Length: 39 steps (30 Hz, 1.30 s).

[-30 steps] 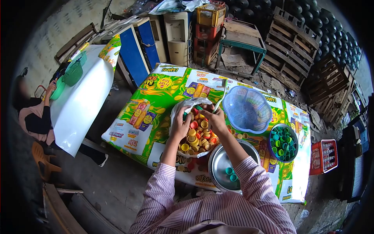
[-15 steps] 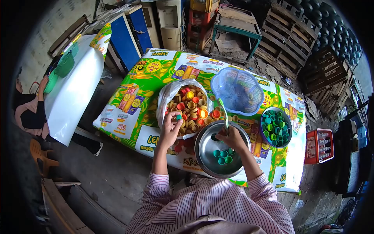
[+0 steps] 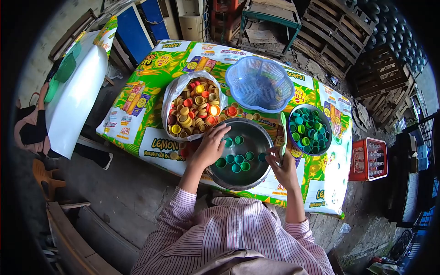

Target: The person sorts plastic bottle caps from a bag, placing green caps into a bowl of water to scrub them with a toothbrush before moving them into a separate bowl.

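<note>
Centre of the frame: a round silver metal bowl [image 3: 219,173] holding green plastic caps [image 3: 239,159] on a green-and-white printed tabletop [image 3: 158,85]. The left hand [image 3: 210,145], grip loosely spread, is over its left rim. The right hand [image 3: 285,170], beside the right rim, pinches a slim green-and-white brush [image 3: 283,133]. Upper left, a white bag [image 3: 171,94] holds red, yellow and tan caps [image 3: 195,110].

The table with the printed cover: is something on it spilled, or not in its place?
Yes, a few loose caps, red and tan, lie on the printed cover between the white bag and blue basket. Most caps sit in containers, so these look spilled.
</note>
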Tool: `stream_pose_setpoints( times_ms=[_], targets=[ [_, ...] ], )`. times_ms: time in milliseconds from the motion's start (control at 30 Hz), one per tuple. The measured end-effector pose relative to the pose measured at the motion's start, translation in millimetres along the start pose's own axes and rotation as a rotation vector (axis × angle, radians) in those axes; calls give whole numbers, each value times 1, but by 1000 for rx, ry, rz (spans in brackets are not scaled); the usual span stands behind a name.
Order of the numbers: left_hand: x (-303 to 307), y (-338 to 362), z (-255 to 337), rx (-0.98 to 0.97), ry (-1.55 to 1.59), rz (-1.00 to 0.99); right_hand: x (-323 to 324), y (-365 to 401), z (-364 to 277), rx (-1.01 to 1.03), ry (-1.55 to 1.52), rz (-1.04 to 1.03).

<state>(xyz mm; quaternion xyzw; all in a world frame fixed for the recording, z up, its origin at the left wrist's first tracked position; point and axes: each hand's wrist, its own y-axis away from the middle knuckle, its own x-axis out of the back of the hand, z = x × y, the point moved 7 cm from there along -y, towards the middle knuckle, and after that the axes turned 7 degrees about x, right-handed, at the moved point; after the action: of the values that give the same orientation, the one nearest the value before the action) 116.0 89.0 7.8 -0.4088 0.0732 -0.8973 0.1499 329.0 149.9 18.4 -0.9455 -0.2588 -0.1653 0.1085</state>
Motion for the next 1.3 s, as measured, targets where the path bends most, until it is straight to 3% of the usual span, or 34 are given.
stream_pose_setpoints(
  times_ms=[33, 133, 200, 300, 400, 600, 700, 1233, 1300],
  targets=[
    [-2, 0, 0, 25, 37, -20, 9, 7, -1, -6, 119, -4],
    [2, 6, 6, 56, 79, 5, 30, 26, -9, 6, 7, 162],
    [-4, 13, 11, 95, 56, -38, 39, 38, -3, -49, 7, 163],
    [-34, 26, 33, 55, -147, -126, 49, 53, 8, -32, -48, 244],
    [-71, 30, 40, 8, -367, -236, 55, 61, 12, -36, -51, 243],
    [-108, 32, 23, 3, -457, -296, 71, 77, 25, -54, 87, 116],
    [-112, 33, 19, 7, -498, -293, 77, 81, 30, -39, 31, 171],
    [-114, 28, 12, 48, -460, -279, 85, 83, 25, 18, -61, 223],
    [-115, 29, 5, 161, -364, -363, 84, 83, 21, 16, -60, 220]
  ],
)
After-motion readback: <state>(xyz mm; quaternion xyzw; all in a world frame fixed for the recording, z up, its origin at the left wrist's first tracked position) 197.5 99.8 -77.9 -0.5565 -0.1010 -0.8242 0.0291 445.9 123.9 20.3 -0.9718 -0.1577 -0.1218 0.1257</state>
